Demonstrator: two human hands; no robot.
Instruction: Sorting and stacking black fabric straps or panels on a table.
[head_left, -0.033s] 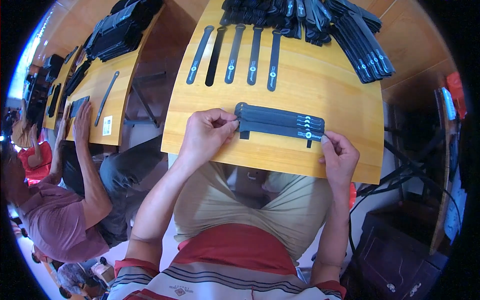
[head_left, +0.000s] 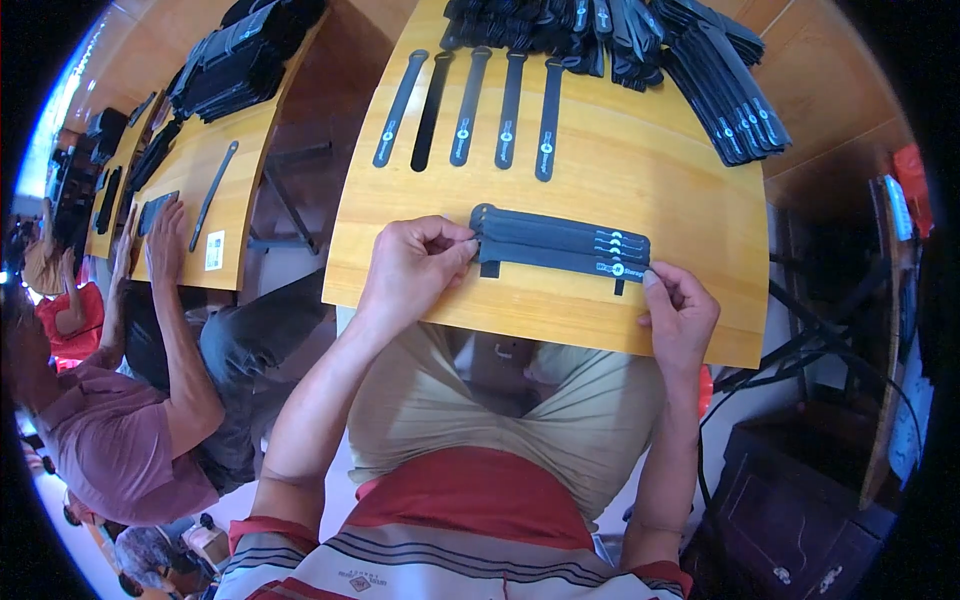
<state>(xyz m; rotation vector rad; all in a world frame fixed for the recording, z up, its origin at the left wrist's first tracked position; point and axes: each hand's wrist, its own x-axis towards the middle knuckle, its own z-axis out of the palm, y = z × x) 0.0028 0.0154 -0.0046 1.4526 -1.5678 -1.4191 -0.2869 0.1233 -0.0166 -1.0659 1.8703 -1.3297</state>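
Observation:
A fanned stack of black straps (head_left: 560, 242) with pale printed marks lies crosswise near the table's front edge. Its strips overlap like steps. My left hand (head_left: 418, 268) pinches the stack's left end between thumb and fingers. At the lower right corner, my right hand (head_left: 680, 305) grips the nearest strap with thumb and bent forefinger. Two short dark tabs (head_left: 489, 270) show below the stack's front edge. Farther back, several single straps (head_left: 464, 110) lie side by side, each with a loop end pointing away from me; one of them shows no print.
Heaped black straps (head_left: 560, 30) cover the wooden table's far edge, and a fanned bundle (head_left: 725, 95) lies at its far right. On my left a person (head_left: 130, 430) works at another table (head_left: 225, 200) with strap piles (head_left: 235, 60). A dark case (head_left: 800, 510) stands low at right.

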